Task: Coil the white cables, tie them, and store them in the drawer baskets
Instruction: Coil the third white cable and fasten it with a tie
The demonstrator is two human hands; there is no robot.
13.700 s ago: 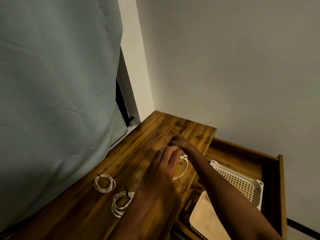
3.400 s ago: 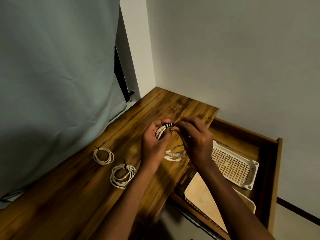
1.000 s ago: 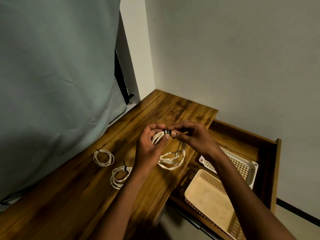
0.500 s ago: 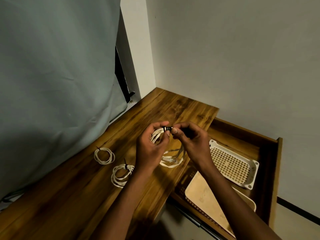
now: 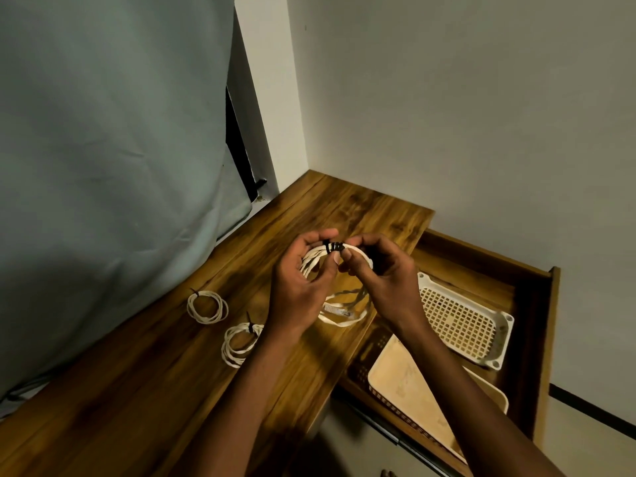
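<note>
I hold a coiled white cable (image 5: 339, 316) above the wooden desk top (image 5: 351, 215), near its right edge. My left hand (image 5: 299, 287) grips the coil's upper left part. My right hand (image 5: 378, 273) pinches the coil at the black tie (image 5: 333, 247) wrapped round its top. The coil's lower loop and a plug hang below my hands. Two tied white coils lie on the desk to the left: a smaller coil (image 5: 207, 306) and a nearer coil (image 5: 241, 344). In the open drawer (image 5: 537, 325) sit a white perforated basket (image 5: 464, 320) and a cream basket (image 5: 409, 390).
A grey-green curtain (image 5: 103, 149) hangs along the desk's left side. Pale walls (image 5: 464, 115) close the corner behind the desk. The drawer stands pulled out to the right of the desk, below its top.
Over the last second both hands stayed at the black tie on top of the coil, with small finger shifts. The two coils on the desk have not moved.
</note>
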